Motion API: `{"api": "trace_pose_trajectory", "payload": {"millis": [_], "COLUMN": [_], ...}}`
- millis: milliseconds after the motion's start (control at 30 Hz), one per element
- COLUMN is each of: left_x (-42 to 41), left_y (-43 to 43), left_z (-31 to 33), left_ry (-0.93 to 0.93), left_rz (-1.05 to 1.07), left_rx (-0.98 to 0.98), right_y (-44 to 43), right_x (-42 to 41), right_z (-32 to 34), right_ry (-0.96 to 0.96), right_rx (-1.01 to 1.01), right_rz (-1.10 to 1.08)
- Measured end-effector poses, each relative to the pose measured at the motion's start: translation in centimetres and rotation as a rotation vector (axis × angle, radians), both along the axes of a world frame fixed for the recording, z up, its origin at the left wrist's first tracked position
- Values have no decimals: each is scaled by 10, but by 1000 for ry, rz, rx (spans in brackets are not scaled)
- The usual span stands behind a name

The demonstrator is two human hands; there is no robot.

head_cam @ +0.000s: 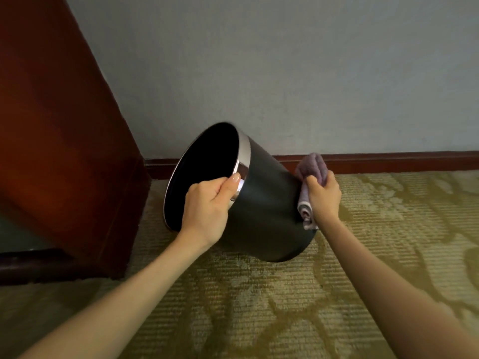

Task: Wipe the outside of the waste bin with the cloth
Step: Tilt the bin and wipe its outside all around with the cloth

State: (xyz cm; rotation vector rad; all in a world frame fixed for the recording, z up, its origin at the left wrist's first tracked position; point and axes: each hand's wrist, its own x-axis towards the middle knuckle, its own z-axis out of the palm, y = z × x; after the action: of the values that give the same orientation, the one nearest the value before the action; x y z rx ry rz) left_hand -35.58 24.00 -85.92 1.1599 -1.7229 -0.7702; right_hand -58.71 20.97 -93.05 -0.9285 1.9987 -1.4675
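Note:
A dark round waste bin (267,208) with a shiny silver rim is tipped on its side, its open mouth facing left and its base to the lower right, above the carpet. My left hand (207,206) grips the silver rim, thumb on the outside and fingers hidden inside the mouth. My right hand (324,198) holds a folded mauve cloth (309,172) against the bin's right outer wall near the base. The bin's inside looks black and empty.
A dark red wooden cabinet (64,151) stands at the left, close to the bin's mouth. A grey wall with a red-brown skirting board (401,161) runs behind. Green-yellow patterned carpet (259,307) covers the floor.

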Motion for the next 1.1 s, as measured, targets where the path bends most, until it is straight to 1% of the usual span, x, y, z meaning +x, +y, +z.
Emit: {"api": "trace_pose_trajectory", "payload": {"millis": [100,167,233,300,367,500,600,700,767,867,1000,1067,1100], "left_x": [-8,-18,-29,-39,-47,-51,-50,-40,-30,-29,-59,-70,-71], "left_y": [0,-1,-2,-4,-10,-26,-33,-30,-23,-16,1,9,10], "left_z": [1,4,7,10,15,31,41,38,32,25,13,5,3], "left_ry": [-79,-145,-260,-364,-419,-440,-502,-642,-711,-738,-741,-776,-789], "left_rz": [-19,-33,-54,-89,-124,-151,-158,-181,-188,-196,-258,-287,-280], "left_rx": [-31,-99,-180,-212,-213,-194,-229,-244,-215,-177,-141,-131,-118], "right_y": [12,18,27,34,39,44,40,37,38,40,49,55,57], "right_x": [2,6,10,14,18,25,33,55,69,67,39,22,14], "right_z": [-13,-16,-17,-16,-15,-15,-23,-41,-53,-57,-44,-33,-26], "right_ry": [-73,-160,-241,-228,-245,-389,-554,-748,-849,-891,-903,-864,-810], "right_rx": [-6,30,52,71,63,-6,-75,-41,-26,-32,-23,12,45], "right_rz": [-149,-277,-376,-398,-376,-353,-296,-223,-173,-153,-95,-71,-58]}}
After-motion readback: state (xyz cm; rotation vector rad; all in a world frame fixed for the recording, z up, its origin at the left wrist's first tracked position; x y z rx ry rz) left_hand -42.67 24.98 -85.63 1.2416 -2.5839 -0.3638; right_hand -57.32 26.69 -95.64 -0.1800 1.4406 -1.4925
